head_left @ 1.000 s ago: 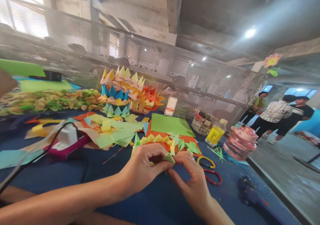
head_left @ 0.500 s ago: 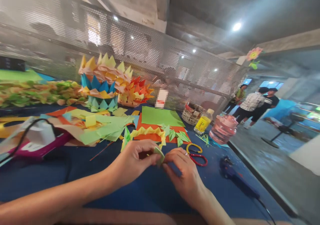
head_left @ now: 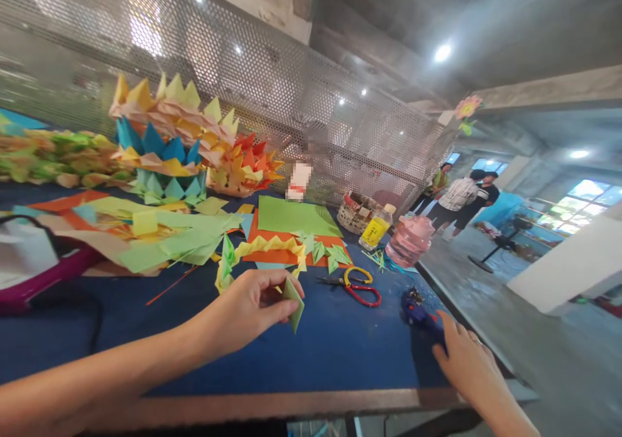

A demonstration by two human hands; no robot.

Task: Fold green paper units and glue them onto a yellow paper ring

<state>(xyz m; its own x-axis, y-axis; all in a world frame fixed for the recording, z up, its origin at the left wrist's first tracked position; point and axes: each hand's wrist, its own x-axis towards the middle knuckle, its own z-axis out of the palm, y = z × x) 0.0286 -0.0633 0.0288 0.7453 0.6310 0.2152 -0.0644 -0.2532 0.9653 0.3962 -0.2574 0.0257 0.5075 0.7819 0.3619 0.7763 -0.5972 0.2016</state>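
My left hand (head_left: 253, 307) pinches a small folded green paper piece (head_left: 293, 303) above the blue table (head_left: 340, 353). Far to the right, my right hand (head_left: 464, 359) rests at the table's edge with its fingers on the blue glue gun (head_left: 418, 312). Whether those fingers wrap round the gun is hidden. A yellow-and-green folded paper chain (head_left: 262, 250) lies just beyond my left hand, on orange and green sheets (head_left: 291, 220).
Scissors with yellow and red handles (head_left: 357, 286) lie between the hands. A pink jar (head_left: 409, 241), a yellow bottle (head_left: 375, 228) and a small basket (head_left: 354, 211) stand at the right. Tall origami stacks (head_left: 165, 139) and loose paper fill the left. Three people (head_left: 459, 194) stand beyond.
My right hand let go of the green paper piece and moved right to the glue gun. My left hand keeps the piece. The view swung right.
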